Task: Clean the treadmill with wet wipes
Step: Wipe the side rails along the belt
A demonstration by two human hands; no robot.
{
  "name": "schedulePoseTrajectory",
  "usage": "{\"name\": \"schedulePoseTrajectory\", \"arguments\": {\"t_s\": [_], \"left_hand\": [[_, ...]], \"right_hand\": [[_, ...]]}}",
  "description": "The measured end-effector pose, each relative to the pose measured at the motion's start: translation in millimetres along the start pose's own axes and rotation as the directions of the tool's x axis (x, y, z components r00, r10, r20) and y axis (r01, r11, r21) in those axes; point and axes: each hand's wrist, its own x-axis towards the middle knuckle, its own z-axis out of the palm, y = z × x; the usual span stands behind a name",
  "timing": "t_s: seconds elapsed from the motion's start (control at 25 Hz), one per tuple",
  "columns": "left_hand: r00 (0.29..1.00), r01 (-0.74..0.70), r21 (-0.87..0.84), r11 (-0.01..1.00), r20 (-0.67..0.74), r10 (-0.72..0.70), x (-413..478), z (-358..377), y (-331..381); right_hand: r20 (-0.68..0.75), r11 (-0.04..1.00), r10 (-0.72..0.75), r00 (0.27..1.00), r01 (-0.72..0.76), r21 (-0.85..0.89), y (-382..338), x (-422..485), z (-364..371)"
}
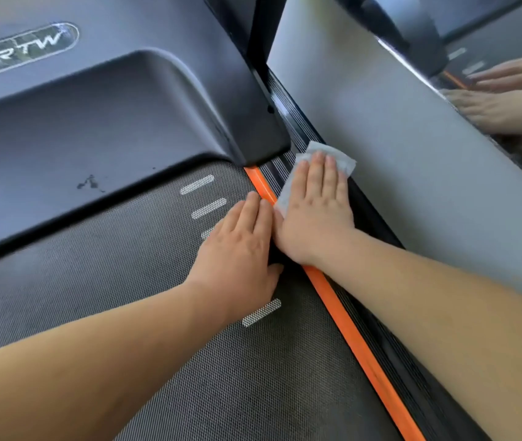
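Note:
The treadmill fills the view: a dark textured belt (pixel 119 281) with white dashes, an orange strip (pixel 352 338) along its right edge, and a ribbed black side rail (pixel 285 135) beyond it. A white wet wipe (pixel 339 157) lies on the side rail near the motor cover. My right hand (pixel 317 214) presses flat on the wipe with straight fingers. My left hand (pixel 240 246) rests flat on the belt right beside it, fingers straight and touching the orange strip.
The black motor cover (pixel 100 122) with a logo plate (pixel 21 50) rises at the front of the belt and carries a small dark smudge (pixel 89 183). A grey floor strip (pixel 412 138) runs along the right, with a mirror (pixel 508 87) reflecting the hands.

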Motion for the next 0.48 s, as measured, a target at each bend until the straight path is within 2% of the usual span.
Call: {"name": "schedulePoseTrajectory", "arguments": {"t_s": [0.16,0.32,0.48], "left_hand": [[0.995,0.087,-0.016,0.996,0.040,-0.087,-2,-8,1],[0.996,0.031,0.036,0.999,0.082,-0.034,-13,-5,7],[0.992,-0.009,0.079,0.997,0.126,-0.001,-22,4,24]], "right_hand": [[-0.032,0.998,-0.059,0.998,0.060,0.029,-7,12,-4],[-0.217,0.986,-0.142,0.966,0.158,0.058,19,-42,24],[-0.138,0.991,-0.126,0.982,0.130,0.021,52,-102,47]]}}
